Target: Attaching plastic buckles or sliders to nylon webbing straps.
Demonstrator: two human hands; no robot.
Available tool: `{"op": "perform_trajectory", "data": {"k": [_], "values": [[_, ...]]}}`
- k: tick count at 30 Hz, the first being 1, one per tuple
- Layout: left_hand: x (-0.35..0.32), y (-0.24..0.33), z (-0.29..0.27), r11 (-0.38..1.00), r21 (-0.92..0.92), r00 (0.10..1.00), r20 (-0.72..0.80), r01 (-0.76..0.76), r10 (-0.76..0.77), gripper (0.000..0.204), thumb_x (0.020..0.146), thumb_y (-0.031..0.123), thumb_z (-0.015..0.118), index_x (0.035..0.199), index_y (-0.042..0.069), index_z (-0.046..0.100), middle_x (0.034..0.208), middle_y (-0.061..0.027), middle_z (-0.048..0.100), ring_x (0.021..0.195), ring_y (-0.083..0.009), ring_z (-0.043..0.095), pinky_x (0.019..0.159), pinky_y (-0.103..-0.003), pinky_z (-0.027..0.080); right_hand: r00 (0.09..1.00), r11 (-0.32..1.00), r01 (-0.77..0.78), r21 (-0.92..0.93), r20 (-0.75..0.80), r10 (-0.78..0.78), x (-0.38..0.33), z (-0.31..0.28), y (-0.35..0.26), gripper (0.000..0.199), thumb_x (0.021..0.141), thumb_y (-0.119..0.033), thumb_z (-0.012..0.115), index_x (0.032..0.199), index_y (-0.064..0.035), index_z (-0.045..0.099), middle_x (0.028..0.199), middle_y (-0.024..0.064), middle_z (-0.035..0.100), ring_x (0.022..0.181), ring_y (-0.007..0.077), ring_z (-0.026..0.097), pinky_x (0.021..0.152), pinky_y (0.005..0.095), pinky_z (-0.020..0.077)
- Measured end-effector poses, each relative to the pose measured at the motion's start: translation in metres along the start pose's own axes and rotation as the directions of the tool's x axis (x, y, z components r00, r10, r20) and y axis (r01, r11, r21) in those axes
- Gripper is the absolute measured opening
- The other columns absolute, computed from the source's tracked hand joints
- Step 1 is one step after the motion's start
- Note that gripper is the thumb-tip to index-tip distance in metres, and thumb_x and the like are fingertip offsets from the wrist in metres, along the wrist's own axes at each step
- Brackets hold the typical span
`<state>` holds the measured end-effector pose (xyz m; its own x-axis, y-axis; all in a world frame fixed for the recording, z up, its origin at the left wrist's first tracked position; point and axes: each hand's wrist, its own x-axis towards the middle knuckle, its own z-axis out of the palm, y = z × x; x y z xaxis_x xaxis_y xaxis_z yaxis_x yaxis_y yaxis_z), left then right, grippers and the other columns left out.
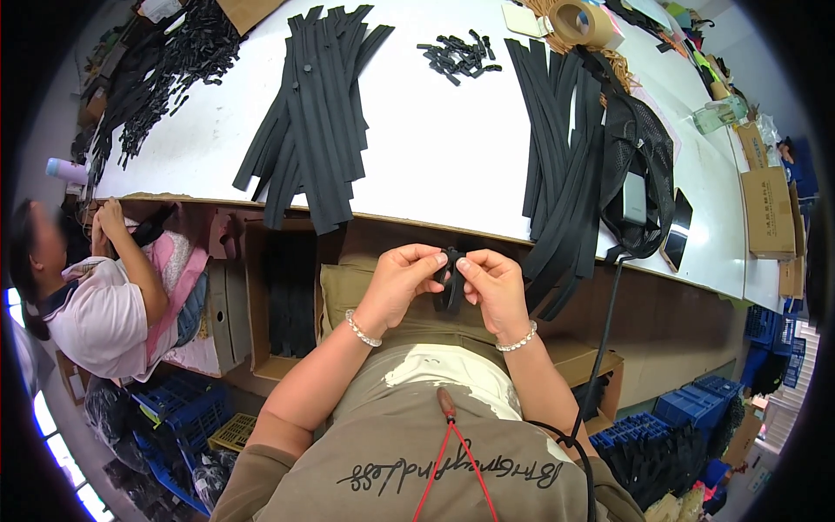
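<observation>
Close in front of my body, just off the table's near edge, both hands pinch a black zipper strip (pixel 450 291) that is bent into a loop. Thumb and fingertips of my left hand (pixel 404 277) grip its left side. My right hand (pixel 496 283) pinches its right side, almost touching the left. The fingertips hide the small part between them. Ahead on the white table (pixel 417 157) lies a fanned stack of long black zipper strips (pixel 317 122). A small heap of black zipper pulls (pixel 459 56) sits beyond, and more strips (pixel 557 148) hang over the edge at right.
A black mesh bag (pixel 639 148) holds a grey device (pixel 635 198), with a cable running toward me. Far left is a large pile of small black parts (pixel 187 52). A co-worker (pixel 104 287) sits at left. Blue crates (pixel 696 400) and cardboard boxes (pixel 767 213) stand at right.
</observation>
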<state>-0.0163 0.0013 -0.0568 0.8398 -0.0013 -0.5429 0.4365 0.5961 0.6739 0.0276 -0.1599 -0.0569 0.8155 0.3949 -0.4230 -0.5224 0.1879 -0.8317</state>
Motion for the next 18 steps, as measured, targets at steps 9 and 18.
{"op": "perform_trajectory", "data": {"k": [9,18], "values": [[0.017,-0.003,0.002,0.998,0.058,0.992,-0.121,-0.023,0.030,0.008,0.086,0.011,0.064,0.089,0.003,0.066,0.075,-0.0015,0.064,0.058,-0.0050,0.053,0.051,-0.017,0.044,0.993,0.986,-0.043,0.162,-0.100,0.059,0.018,0.003,0.003,0.013,0.084,-0.007,0.066,0.091,0.0019,0.061,0.067,0.0000,0.056,0.051,0.0051,0.049,0.043,0.0182,0.0388],[0.020,-0.012,0.009,0.986,0.059,0.973,-0.165,-0.154,0.162,0.016,0.084,0.011,0.066,0.092,-0.003,0.065,0.077,-0.0038,0.064,0.056,-0.0047,0.052,0.051,-0.017,0.043,0.991,0.991,0.008,0.130,-0.131,0.009,0.021,0.005,0.008,0.009,0.085,-0.008,0.064,0.087,0.0008,0.063,0.064,-0.0007,0.056,0.050,0.0050,0.047,0.044,0.0182,0.0381]]}}
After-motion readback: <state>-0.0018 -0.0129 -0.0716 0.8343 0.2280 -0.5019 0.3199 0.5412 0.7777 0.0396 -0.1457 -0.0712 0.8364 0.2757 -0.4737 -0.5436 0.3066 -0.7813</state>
